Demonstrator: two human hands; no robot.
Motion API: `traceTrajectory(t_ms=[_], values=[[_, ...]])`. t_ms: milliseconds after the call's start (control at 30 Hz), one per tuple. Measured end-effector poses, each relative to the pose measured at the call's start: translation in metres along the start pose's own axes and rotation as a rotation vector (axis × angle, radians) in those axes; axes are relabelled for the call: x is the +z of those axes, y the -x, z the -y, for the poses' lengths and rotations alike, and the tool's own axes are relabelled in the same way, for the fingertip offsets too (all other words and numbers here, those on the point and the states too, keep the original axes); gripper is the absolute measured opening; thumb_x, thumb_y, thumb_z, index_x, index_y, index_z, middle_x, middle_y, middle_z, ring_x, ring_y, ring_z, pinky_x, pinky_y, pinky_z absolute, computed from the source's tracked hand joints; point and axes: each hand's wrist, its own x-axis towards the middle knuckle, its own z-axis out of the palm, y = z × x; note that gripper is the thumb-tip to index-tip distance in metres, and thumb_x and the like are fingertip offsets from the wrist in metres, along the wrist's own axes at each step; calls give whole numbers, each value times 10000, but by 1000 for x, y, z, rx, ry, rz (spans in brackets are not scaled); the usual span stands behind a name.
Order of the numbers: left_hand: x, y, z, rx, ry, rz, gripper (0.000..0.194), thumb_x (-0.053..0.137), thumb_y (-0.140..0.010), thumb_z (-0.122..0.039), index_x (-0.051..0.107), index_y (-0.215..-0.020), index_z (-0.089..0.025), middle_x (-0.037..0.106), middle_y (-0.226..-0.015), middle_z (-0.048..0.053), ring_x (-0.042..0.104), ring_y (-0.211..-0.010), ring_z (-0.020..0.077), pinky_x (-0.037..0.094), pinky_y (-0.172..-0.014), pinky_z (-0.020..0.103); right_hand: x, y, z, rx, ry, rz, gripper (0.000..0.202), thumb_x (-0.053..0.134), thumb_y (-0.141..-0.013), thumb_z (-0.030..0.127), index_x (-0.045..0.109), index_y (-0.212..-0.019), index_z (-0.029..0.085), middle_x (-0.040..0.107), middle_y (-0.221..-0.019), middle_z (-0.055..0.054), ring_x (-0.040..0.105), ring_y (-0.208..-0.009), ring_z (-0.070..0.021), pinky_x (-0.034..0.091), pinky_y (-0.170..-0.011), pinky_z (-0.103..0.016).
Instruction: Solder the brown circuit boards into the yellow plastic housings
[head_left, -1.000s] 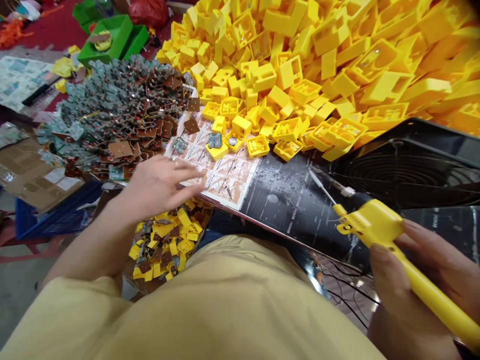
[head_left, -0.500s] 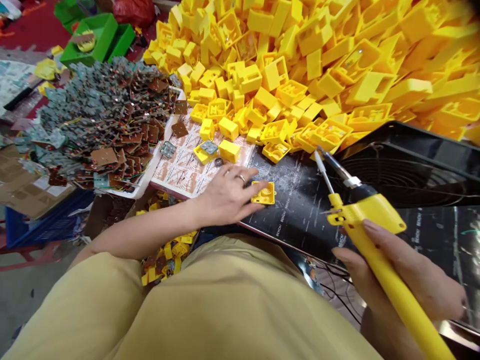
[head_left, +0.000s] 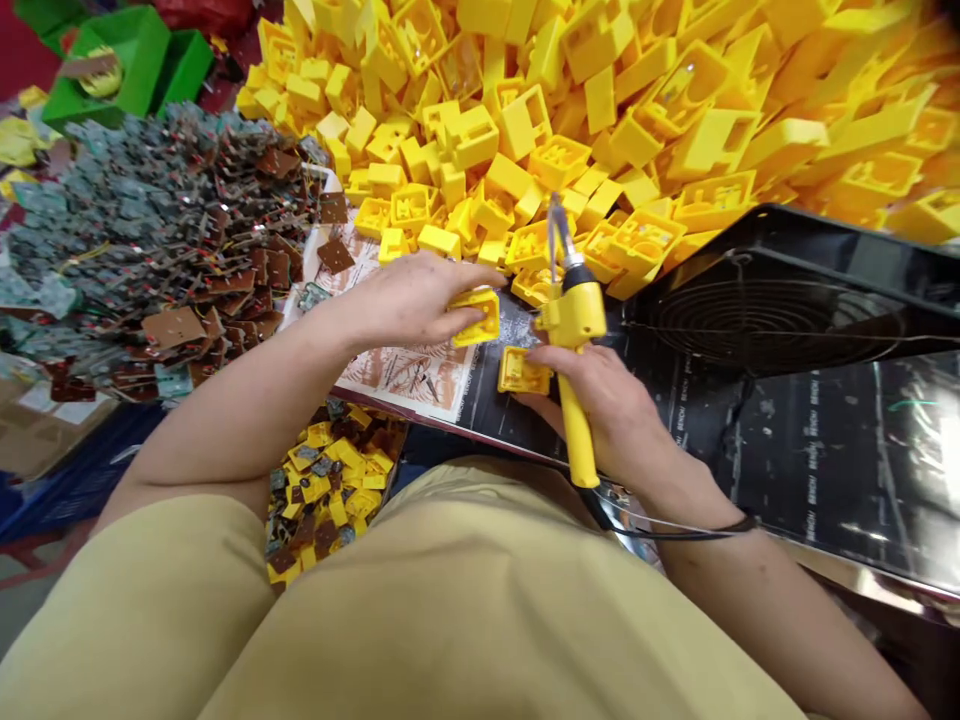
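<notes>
Between the thumb and fingers of my left hand is a yellow plastic housing, its hollow side showing, above the table. My right hand holds a yellow soldering tool upright, its metal tip pointing at the pile of yellow housings. The thumb and a finger of the same hand also grip a second yellow housing, open side up, just right of and below the one in my left hand.
Yellow housings are heaped across the back. Circuit boards fill a white tray at left. A black fan stands at right. Below the table edge, a box holds yellow pieces. Green trays lie back left.
My right hand has moved left with the tool, now upright, and has a housing in its fingers. My left hand has moved up and now grips a housing. The view has shifted.
</notes>
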Motion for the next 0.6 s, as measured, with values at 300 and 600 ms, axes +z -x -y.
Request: traceTrajectory(t_ms=[300, 600], values=[[19, 10, -23, 195, 212, 89, 465, 419, -977, -136, 571, -1407, -228, 589, -1404, 94, 615, -1227, 184, 488, -1041, 297, -26, 32, 0, 59, 122, -14, 474, 730, -878, 246, 490, -1286, 246, 677, -919, -45, 710, -902, -242, 593, -751, -339], [43, 34, -58, -74, -223, -102, 597, 513, -940, -584, 639, -1288, -116, 690, -1129, 169, 656, -1037, 348, 545, -860, 472, -23, 35, -1, 34, 138, -76, 546, 776, -826, 191, 496, -1292, 236, 722, -1032, -103, 727, -869, -269, 606, -710, -360]])
